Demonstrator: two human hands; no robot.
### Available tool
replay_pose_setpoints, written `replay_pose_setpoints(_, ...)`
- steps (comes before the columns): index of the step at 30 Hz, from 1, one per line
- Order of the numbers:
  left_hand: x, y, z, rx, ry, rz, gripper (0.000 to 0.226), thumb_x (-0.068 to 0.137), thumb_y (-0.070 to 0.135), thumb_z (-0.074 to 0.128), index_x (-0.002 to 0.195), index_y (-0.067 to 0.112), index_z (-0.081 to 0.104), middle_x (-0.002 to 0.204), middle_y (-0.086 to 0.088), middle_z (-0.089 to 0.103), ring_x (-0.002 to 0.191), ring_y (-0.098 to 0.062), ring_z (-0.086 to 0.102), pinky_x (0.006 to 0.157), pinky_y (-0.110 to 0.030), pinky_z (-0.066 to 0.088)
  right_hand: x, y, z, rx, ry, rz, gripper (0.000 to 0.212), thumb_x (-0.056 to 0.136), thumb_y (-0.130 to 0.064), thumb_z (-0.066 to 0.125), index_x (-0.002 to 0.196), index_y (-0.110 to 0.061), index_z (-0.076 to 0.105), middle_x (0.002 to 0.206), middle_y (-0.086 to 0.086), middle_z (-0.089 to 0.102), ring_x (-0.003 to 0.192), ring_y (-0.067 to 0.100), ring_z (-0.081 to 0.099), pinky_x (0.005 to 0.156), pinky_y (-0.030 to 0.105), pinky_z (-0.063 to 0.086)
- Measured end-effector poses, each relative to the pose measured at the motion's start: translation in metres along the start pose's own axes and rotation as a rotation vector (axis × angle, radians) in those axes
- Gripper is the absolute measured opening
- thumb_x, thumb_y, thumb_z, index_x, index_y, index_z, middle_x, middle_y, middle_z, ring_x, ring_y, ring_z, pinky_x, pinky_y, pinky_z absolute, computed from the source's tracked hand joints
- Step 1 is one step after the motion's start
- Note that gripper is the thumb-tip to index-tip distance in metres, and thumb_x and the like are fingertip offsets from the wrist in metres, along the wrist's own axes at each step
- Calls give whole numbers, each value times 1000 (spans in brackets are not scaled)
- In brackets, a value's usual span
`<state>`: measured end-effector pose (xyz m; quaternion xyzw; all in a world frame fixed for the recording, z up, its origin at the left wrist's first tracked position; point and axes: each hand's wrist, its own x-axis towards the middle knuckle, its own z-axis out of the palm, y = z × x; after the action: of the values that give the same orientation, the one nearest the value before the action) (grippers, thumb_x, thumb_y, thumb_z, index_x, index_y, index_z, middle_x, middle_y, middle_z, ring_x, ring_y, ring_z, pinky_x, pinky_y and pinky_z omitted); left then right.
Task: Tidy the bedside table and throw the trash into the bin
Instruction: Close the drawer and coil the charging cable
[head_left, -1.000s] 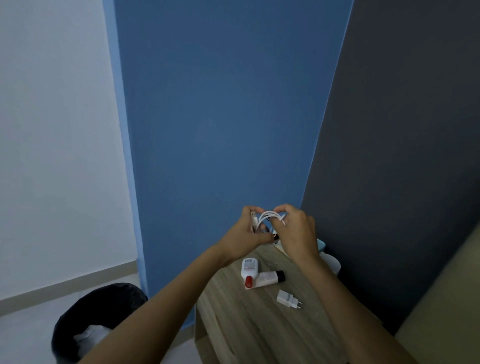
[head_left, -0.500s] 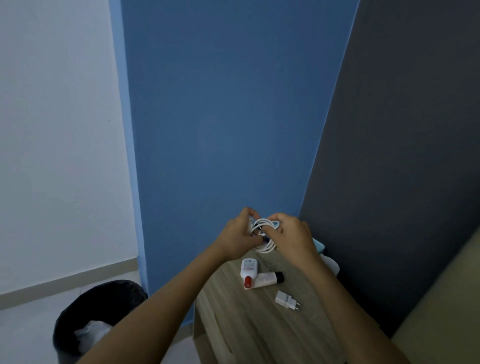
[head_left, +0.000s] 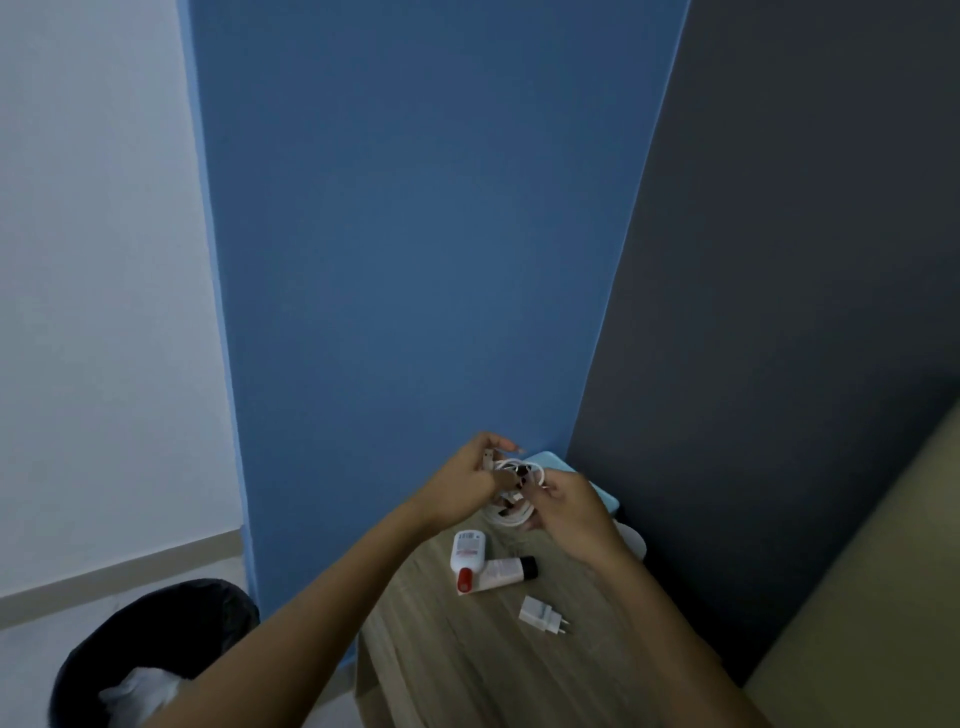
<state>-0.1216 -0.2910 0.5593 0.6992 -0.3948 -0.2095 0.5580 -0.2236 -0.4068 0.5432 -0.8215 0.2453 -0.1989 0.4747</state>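
Both hands hold a coiled white cable (head_left: 511, 512) above the far end of the wooden bedside table (head_left: 467, 670). My left hand (head_left: 467, 480) pinches one end of the coil from the left. My right hand (head_left: 563, 501) grips it from the right. On the tabletop below lie a white bottle with a red cap (head_left: 467, 553), a white tube with a black cap (head_left: 506, 571) and a white plug adapter (head_left: 543, 616). A black bin (head_left: 156, 639) lined with a dark bag stands on the floor at the lower left, with white crumpled trash inside.
A light blue box (head_left: 597, 486) sits at the table's far corner, partly behind my right hand. A white round object (head_left: 634, 540) lies beside it against the dark grey wall. A blue wall stands behind the table. A beige surface (head_left: 883, 597) fills the lower right.
The cable has gone from an arched loop held high to a tighter coil held lower between both hands. My right hand has shifted right and down.
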Motion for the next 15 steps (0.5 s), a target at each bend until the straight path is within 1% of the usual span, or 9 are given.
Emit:
replay_pose_setpoints(1,3,-1,1,53,-4,6,23,93,12,54,115,8,57,98,-4,62,83,-12,58,75,-22,48,0,1,-2,37,-17,39,22,94,-16,54,82,-12,71,81,11,74,80,28,72,80,50,57)
replay_pose_setpoints(3,10,-4,-1,175,-10,18,20,96,13,49,109,4,61,91,-5,61,76,-11,55,66,-15,44,1,3,-6,129,-48,112,18,92,-16,57,86,-15,74,85,6,76,85,24,72,86,44,57)
replay_pose_setpoints(5,16,-4,-3,278,-21,25,19,96,11,47,107,4,61,84,-3,59,69,-10,53,62,-16,42,-3,-1,-7,235,-89,170,16,91,-14,59,91,-16,74,88,3,77,86,17,71,82,34,56)
replay_pose_setpoints(6,18,-2,-5,316,-17,31,19,96,11,47,106,5,61,84,-3,60,69,-10,53,62,-18,42,-4,-3,-6,274,-100,200,16,91,-13,58,93,-17,73,88,1,76,85,13,70,80,30,54)
replay_pose_setpoints(7,20,-1,-6,339,-10,39,18,95,10,47,104,6,61,85,-3,60,70,-11,53,62,-19,41,-5,-5,-5,305,-103,229,16,92,-13,58,95,-18,72,89,0,76,84,11,68,81,29,53)
replay_pose_setpoints(10,19,2,-6,375,10,77,15,94,7,46,98,8,60,89,-5,59,72,-11,53,62,-18,41,-7,-9,-4,353,-120,287,18,93,-13,56,102,-18,71,96,2,75,91,13,67,92,38,49)
replay_pose_setpoints(11,17,2,-6,386,23,97,16,94,7,46,99,7,61,93,-5,57,76,-13,53,64,-19,41,-6,-10,-3,371,-129,309,18,93,-12,56,103,-18,70,97,2,75,95,15,66,95,41,48)
replay_pose_setpoints(13,14,0,-5,395,51,127,17,94,8,46,101,5,62,99,-4,52,86,-15,53,74,-21,40,-7,-12,-3,431,-151,371,19,93,-8,54,103,-15,69,95,2,74,99,18,64,98,47,45)
replay_pose_setpoints(15,9,-2,-2,401,79,152,18,94,7,46,102,4,62,100,-3,49,90,-16,54,80,-22,41,-7,-16,-2,497,-173,439,20,93,-3,51,102,-13,66,95,4,72,96,20,64,97,54,42)
